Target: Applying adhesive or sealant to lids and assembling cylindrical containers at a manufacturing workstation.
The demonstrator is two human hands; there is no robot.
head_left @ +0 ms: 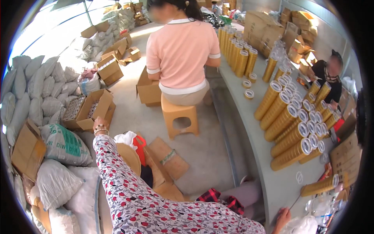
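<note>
My left arm, in a floral sleeve, stretches out to the far left. My left hand [100, 124], a bracelet at its wrist, is closed at the near edge of an open cardboard box [106, 113] holding many small pale pieces. At the bottom right, by the table edge, my right hand [282, 218] is closed around a thin rod [296, 200]. The rod's far end meets a lying column of amber rolls [320, 186], which look like tape with white cores. Two loose clear rings [299, 177] lie just beyond that column.
The grey table [249, 128] carries several tall columns of amber rolls [286, 128]. A co-worker in pink [183, 54] sits on an orange stool [180, 117] ahead; another person [329, 76] is across the table. White sacks [58, 187] pile up at left; flattened cardboard [168, 158] lies on the floor.
</note>
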